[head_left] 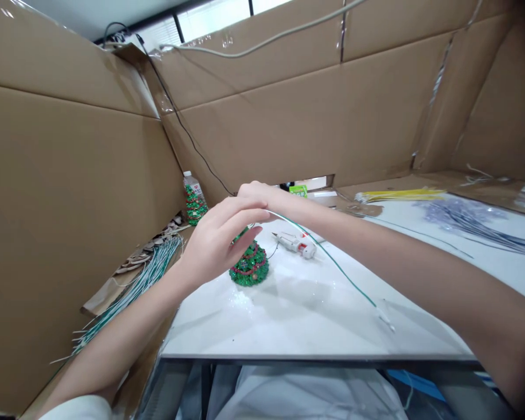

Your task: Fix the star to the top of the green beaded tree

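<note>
A small green Christmas tree (249,271) with red bead strands stands upright on the white table, its upper part behind my left hand. My left hand (216,233) curls round the treetop, thumb below the fingers. At its fingertips is one end of a green-and-white wire (339,267), which arcs right and down to the tabletop. Crossing over from the right, my right hand (258,190) is bent at the wrist just beyond the left fingers. Its own fingers are hidden, so its hold cannot be seen.
A glue gun (296,243) lies behind the tree. Bundled green-and-white wires (142,286) lie at left, near a second tree (195,207) and a bottle (192,184). Yellow strands (398,195) and dark wires (494,230) are at right. Cardboard walls (289,111) enclose the table (289,326).
</note>
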Action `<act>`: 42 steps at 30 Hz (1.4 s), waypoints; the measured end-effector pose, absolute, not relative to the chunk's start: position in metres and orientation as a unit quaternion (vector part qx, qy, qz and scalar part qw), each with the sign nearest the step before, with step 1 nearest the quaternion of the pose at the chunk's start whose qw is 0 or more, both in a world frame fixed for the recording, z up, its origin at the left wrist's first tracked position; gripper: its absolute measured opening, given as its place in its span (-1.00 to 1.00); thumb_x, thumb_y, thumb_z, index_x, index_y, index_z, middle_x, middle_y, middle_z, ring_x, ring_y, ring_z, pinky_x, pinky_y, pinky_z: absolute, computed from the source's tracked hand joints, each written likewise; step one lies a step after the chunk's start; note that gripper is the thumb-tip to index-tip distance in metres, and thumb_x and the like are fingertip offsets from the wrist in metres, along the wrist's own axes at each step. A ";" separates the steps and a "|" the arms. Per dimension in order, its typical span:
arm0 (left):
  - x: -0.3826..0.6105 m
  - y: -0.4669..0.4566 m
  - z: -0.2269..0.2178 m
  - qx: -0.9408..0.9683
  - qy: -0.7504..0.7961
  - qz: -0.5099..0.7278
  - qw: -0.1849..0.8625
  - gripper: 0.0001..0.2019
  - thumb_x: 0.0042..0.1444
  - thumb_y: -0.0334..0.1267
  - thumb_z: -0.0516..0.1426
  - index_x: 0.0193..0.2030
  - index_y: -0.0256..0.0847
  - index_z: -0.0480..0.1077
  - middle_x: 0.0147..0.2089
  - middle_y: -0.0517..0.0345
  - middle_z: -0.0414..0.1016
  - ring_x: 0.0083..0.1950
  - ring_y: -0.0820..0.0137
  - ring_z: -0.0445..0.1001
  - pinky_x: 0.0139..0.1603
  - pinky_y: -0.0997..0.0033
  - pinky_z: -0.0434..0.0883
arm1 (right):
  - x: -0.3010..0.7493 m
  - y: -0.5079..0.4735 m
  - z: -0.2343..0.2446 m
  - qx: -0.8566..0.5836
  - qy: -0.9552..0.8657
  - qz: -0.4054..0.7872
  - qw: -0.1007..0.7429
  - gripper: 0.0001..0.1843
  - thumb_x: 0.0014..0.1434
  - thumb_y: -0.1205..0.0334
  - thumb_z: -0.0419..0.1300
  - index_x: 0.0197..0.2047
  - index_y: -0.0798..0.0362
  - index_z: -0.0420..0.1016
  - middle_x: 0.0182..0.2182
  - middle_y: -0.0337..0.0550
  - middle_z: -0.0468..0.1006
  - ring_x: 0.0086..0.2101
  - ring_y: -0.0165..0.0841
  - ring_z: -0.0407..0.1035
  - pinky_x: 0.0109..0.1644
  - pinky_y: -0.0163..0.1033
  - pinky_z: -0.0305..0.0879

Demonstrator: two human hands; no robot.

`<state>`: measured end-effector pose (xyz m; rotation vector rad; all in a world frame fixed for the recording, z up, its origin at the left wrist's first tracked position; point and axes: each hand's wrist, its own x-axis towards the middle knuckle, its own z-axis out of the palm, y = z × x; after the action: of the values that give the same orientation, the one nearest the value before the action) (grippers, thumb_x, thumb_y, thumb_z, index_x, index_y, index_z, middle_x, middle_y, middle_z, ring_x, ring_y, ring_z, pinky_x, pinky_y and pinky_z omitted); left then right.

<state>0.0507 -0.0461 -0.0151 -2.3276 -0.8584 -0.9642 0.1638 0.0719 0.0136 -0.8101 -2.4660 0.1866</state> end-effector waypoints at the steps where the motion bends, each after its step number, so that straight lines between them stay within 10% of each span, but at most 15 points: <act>1: 0.051 -0.047 -0.016 -0.844 -0.315 -0.363 0.238 -0.79 0.24 -0.35 0.03 -0.06 -0.08 0.42 0.01 0.06 0.51 0.03 0.31 0.46 0.03 0.21 0.43 | 0.163 0.069 0.015 -0.313 -0.920 0.054 0.229 -0.71 -0.18 0.45 0.23 -0.77 0.07 0.23 -0.74 -0.20 0.25 -0.60 -0.35 0.25 -0.44 -0.19 0.11; 10: 0.042 -0.043 -0.011 -0.844 -0.295 -0.392 0.217 -0.79 0.20 -0.40 0.07 -0.16 -0.11 0.50 -0.10 0.07 0.56 -0.08 0.36 0.49 -0.07 0.28 0.45 | 0.187 0.059 0.014 -0.258 -0.942 0.056 0.207 -0.86 -0.11 0.22 0.29 -0.56 0.05 0.41 -0.61 -0.20 0.38 -0.54 -0.39 0.28 -0.44 -0.25 0.08; 17: 0.035 -0.040 0.002 -0.819 -0.359 -0.427 0.137 -0.74 0.19 -0.38 0.07 -0.04 -0.17 0.50 -0.02 0.05 0.49 -0.05 0.36 0.47 -0.05 0.33 0.44 | 0.231 0.040 0.029 -0.165 -0.904 0.252 0.302 -0.46 -0.01 0.05 0.31 0.00 -0.01 0.23 -0.46 -0.31 0.44 -0.53 -0.49 0.28 -0.49 -0.34 0.12; 31: 0.023 -0.034 0.005 -0.775 -0.417 -0.459 0.121 -0.83 0.07 -0.41 0.12 -0.17 -0.19 0.36 0.03 0.08 0.42 0.04 0.31 0.41 -0.03 0.31 0.39 | 0.214 0.026 0.042 -0.090 -0.871 0.211 0.434 -0.80 0.22 0.14 0.12 -0.31 0.11 0.43 -0.53 -0.26 0.36 -0.52 -0.54 0.19 -0.48 -0.39 0.14; 37: -0.006 -0.009 0.001 -0.773 -0.531 -0.316 -0.145 -0.25 -0.13 -0.25 0.31 0.20 -0.12 0.08 0.24 -0.10 0.20 0.22 0.12 0.30 0.08 0.12 0.38 | 0.222 0.026 0.045 -0.128 -0.887 0.172 0.408 -0.77 0.24 0.17 0.09 -0.29 0.12 0.50 -0.50 -0.22 0.40 -0.50 -0.51 0.21 -0.43 -0.35 0.12; 42: -0.008 0.002 -0.009 -0.772 -0.535 -0.240 -0.245 -0.19 -0.19 -0.20 0.36 0.20 -0.17 0.09 0.23 -0.11 0.24 0.20 0.12 0.34 0.10 0.17 0.39 | 0.229 0.021 0.051 -0.154 -0.898 0.152 0.383 -0.77 0.24 0.19 0.10 -0.31 0.13 0.52 -0.53 -0.23 0.38 -0.51 -0.52 0.19 -0.42 -0.34 0.08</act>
<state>-0.0083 0.0024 -0.0088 -2.8957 -2.0083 -0.9002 0.2289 0.0212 0.0513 -0.3927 -2.2901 0.3867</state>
